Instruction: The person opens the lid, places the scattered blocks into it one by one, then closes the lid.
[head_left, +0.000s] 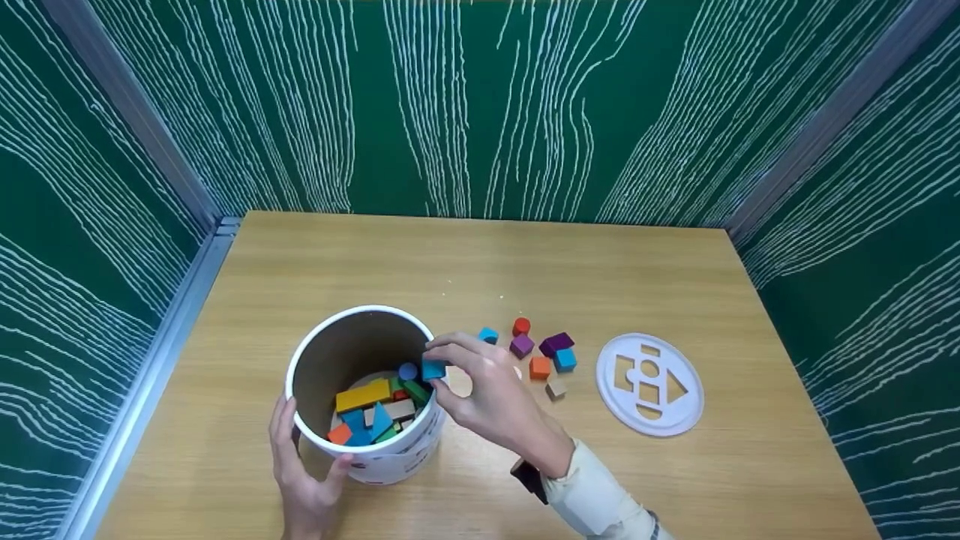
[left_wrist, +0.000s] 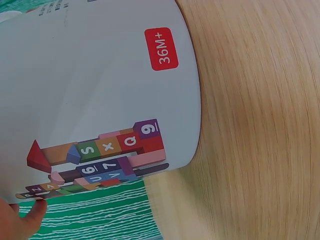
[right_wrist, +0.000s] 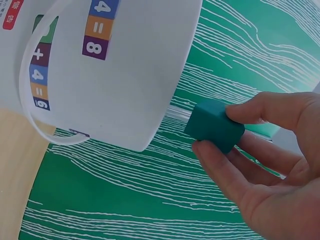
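Nearest the head camera, just right of the frame's lower middle, the right hand (head_left: 487, 390) pinches a blue block (head_left: 433, 369) between thumb and fingers at the right rim of a white bucket (head_left: 397, 463). At the lower left of the frame, the left hand (head_left: 304, 476) touches the bucket's outer wall, thumb and fingers spread apart. Coloured pieces (head_left: 364, 395) lie inside; loose blocks (head_left: 539, 368) sit right of centre, near a white lid (head_left: 676, 415) with cut-out shapes.
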